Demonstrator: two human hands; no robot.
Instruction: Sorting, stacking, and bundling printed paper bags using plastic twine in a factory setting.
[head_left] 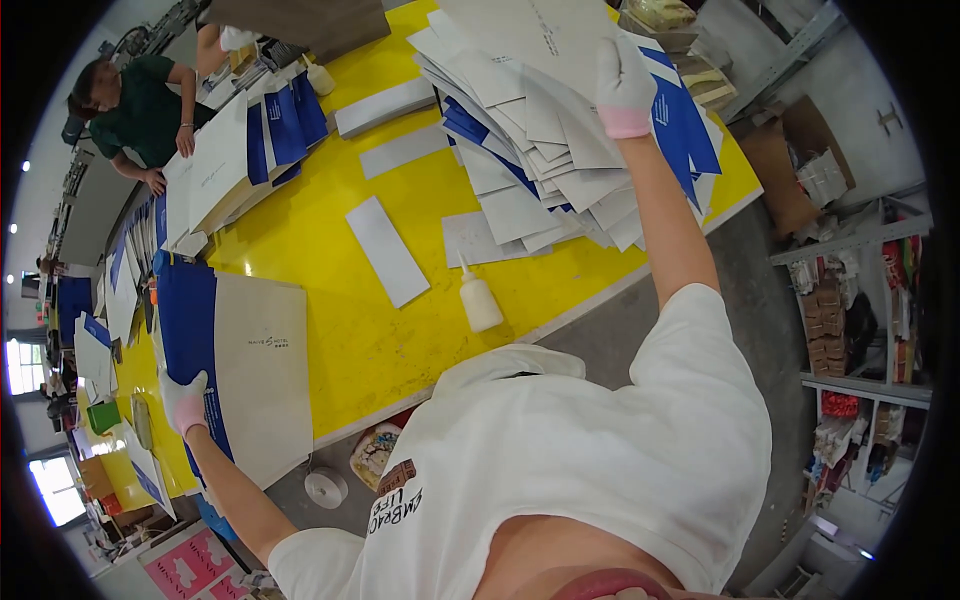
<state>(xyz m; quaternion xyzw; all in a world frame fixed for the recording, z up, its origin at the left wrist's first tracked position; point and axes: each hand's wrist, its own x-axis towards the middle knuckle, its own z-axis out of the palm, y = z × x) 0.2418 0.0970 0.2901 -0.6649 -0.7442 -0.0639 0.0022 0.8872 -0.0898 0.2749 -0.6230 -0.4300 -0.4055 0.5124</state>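
The blue-and-white paper bag [262,370] was seen on the worktop [365,370], mostly rightward of the nearer left hand [185,400], half-open at its blue band [187,310], long axis pointed forward. The right hand [624,90] was laid, nearly straight, on piled white sheets [545,120]; neither's grip could be told.

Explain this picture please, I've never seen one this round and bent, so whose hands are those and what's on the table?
There's no machine: a person in a white shirt works by hand, wearing gloves. A wide fisheye camera on that person's head looks down, bending straight edges. The left hand touches the blue part of a blue-and-white sheet; the right hand is on a messy heap of white and blue sheets. Whether either grips is unclear. Between them on the yellow table are a whitish nozzle bottle and a pale rectangular strip. Another person stands at upper left.
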